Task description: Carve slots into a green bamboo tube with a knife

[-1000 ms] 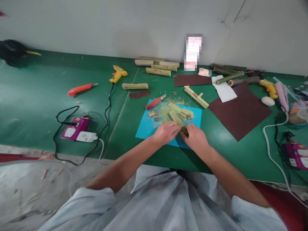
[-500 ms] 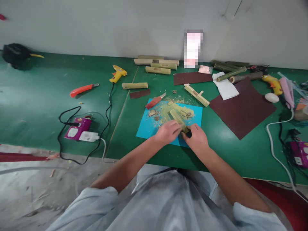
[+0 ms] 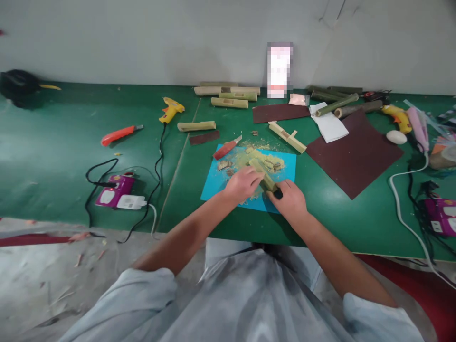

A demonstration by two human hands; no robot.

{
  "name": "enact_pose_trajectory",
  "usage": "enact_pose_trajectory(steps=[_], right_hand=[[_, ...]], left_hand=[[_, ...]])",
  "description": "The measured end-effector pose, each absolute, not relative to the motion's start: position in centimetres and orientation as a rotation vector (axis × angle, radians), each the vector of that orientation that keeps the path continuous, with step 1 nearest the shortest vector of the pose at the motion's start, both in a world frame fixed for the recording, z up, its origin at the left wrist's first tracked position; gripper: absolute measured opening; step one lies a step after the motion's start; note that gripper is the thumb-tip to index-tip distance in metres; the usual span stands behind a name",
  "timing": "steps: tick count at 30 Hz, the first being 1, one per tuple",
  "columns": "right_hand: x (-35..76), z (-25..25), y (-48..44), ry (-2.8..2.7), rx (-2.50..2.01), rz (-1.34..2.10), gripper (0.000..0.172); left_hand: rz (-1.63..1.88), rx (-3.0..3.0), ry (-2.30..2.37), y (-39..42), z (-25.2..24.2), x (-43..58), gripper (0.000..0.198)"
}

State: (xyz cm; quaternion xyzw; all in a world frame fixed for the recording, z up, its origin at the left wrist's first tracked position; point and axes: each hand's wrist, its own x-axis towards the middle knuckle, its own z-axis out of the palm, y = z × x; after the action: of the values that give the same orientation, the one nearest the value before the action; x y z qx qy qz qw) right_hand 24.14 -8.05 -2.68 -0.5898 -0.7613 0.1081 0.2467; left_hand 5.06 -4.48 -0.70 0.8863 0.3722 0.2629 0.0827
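Note:
My left hand is closed around a short length of bamboo that lies slanted on a blue mat. My right hand grips a dark-handled tool pressed against the bamboo's near end; its blade is hidden. Yellow shavings and bark chips cover the mat's far half. A red-handled knife rests at the mat's far left corner.
On the green table lie an orange utility knife, a yellow glue gun with black cord, a purple power strip, several bamboo pieces, brown sandpaper sheets, white paper, a second glue gun and cables at right.
Both hands stay on the bamboo; the right hand has shifted slightly so the dark tool handle shows. The view has drifted a little.

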Motion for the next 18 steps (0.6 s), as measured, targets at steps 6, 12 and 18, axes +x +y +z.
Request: enact_pose_trajectory(steps=[6, 12, 18], right_hand=[[24.13, -2.53, -8.07, -2.091, -1.601, 0.262, 0.023], [24.12, -2.57, -8.13, -2.109, -1.617, 0.222, 0.023], [24.00, -2.56, -8.21, -2.079, -1.667, 0.189, 0.026]], left_hand=[[0.719, 2.688, 1.088, -4.21, -1.22, 4.84, 0.033], [0.715, 2.659, 1.039, -4.16, -1.32, 4.77, 0.036], [0.796, 2.599, 1.227, -3.66, -1.24, 4.14, 0.037]])
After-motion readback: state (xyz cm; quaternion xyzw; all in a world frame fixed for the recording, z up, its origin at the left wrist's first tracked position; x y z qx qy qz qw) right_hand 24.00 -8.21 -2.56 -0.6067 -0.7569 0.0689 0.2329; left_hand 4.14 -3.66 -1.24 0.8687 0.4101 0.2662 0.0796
